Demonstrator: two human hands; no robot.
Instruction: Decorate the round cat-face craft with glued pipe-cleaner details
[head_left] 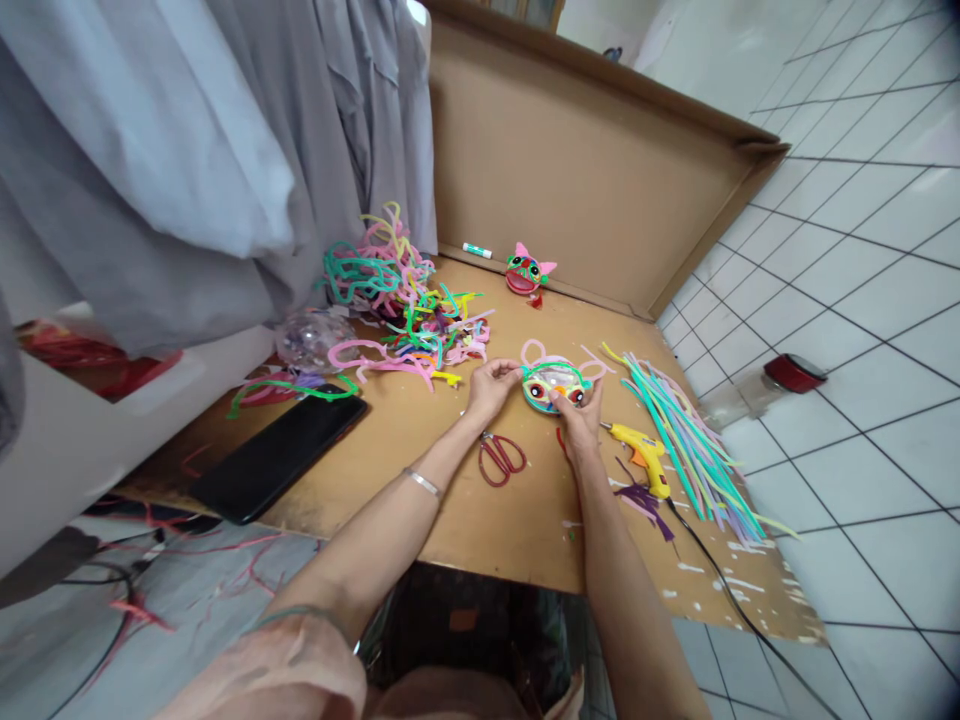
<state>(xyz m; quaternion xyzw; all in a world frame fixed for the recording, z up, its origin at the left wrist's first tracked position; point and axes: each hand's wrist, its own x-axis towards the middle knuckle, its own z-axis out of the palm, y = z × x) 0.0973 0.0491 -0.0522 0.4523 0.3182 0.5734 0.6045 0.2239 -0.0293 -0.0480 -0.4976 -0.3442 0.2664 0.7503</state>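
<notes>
A round craft face point(553, 372) made of pipe cleaners, with a clear shell, red-and-black eyes and an orange nose, is held above the table. My right hand point(583, 418) grips its lower right side, thumb across the front. At its left edge, my left hand point(493, 388) pinches a small teal piece of pipe cleaner on the rim; the fingertips partly cover it. Pink loops stick out at the top. Red-handled scissors point(501, 460) lie between my forearms. Just right of my right hand rests a yellow glue gun point(641, 455) with a black cord.
Loose pipe cleaners point(686, 445) lie in a bundle at the right. A tangled pile point(397, 285) sits at the back left, near clear plastic shells point(311, 340) and a black phone point(277, 455). A finished-looking craft face point(525, 270) and a marker point(477, 250) are by the cardboard wall.
</notes>
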